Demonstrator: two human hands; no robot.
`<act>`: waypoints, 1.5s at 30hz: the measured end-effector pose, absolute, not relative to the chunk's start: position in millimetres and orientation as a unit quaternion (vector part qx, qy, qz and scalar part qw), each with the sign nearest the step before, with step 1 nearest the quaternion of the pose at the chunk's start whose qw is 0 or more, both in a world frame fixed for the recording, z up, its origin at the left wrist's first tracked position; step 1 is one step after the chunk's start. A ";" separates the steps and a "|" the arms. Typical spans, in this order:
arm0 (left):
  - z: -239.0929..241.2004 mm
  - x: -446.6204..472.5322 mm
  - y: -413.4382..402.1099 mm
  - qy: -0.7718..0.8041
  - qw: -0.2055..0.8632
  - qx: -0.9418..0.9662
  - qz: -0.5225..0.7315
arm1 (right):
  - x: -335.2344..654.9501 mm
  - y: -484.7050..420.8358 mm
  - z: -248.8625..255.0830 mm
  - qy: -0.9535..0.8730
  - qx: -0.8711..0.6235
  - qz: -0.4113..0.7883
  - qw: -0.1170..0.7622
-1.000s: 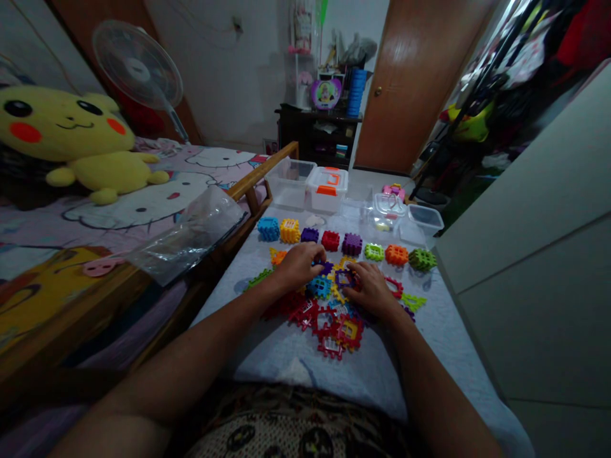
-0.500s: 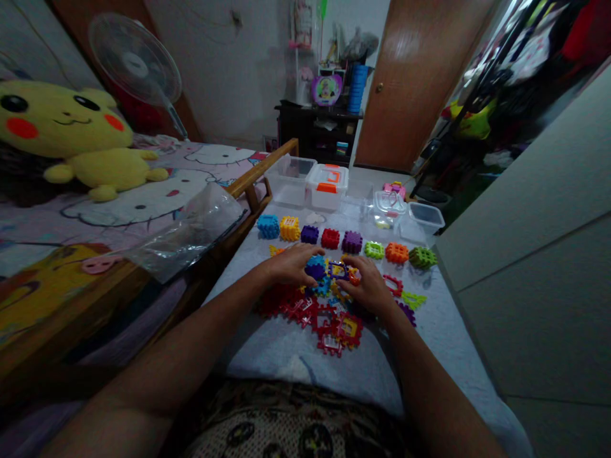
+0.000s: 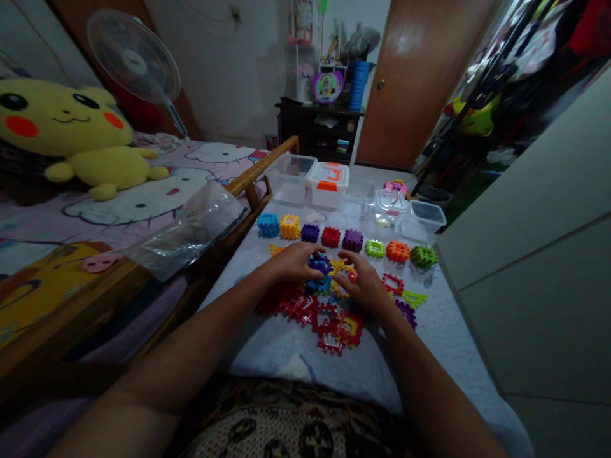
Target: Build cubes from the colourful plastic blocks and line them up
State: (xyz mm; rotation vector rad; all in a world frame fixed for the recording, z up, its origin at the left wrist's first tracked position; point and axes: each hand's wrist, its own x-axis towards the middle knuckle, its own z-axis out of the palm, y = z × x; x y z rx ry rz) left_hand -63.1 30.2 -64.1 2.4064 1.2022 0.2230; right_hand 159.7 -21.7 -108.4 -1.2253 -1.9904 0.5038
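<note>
My left hand (image 3: 296, 262) is closed around the side of some purple interlocking plastic blocks (image 3: 321, 263), with blue blocks (image 3: 319, 284) just below them. My right hand (image 3: 361, 281) hovers at the right of the same heap. Its thumb and fingers are apart, close to yellow blocks (image 3: 342, 268) and a small orange piece (image 3: 352, 277); whether it touches them is hard to see. Loose red blocks (image 3: 327, 318) lie nearer to me. Right of my right hand are a red frame piece (image 3: 393, 283), a lime triangle piece (image 3: 414, 298) and a purple piece (image 3: 405, 313).
Stacked blocks sorted by colour form a row beyond my hands, from a blue stack (image 3: 268, 225) to a green stack (image 3: 423, 256). Clear plastic boxes (image 3: 292, 181) and an orange-latched box (image 3: 328, 184) stand behind. A wooden bed rail (image 3: 262, 168) borders the table's left.
The purple frame piece between my hands has moved left to the purple blocks at my left hand. My right fingers no longer hold it, and the yellow blocks show more.
</note>
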 end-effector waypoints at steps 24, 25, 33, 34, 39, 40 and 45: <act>-32.6 -58.1 55.9 0.491 0.082 0.867 0.026 | 181.1 -20.1 -108.1 -0.713 -0.531 0.156 0.430; -27.2 -58.8 65.2 0.493 0.066 0.867 0.029 | 181.2 -20.1 -108.3 -0.714 -0.530 0.155 0.430; -20.7 -50.3 125.0 0.495 0.026 0.866 -0.065 | 183.2 -20.7 -110.6 -0.717 -0.531 0.147 0.427; -23.8 -48.9 128.0 0.492 0.026 0.867 -0.074 | 183.3 -21.0 -110.5 -0.719 -0.530 0.147 0.425; -38.7 -45.6 133.8 0.488 0.025 0.868 -0.086 | 183.2 -22.6 -110.0 -0.721 -0.529 0.149 0.423; -41.0 -45.6 134.2 0.492 0.022 0.866 -0.088 | 183.3 -22.9 -109.8 -0.721 -0.529 0.149 0.422; -48.4 -45.3 135.5 0.498 0.013 0.861 -0.102 | 183.3 -24.2 -108.3 -0.720 -0.534 0.149 0.418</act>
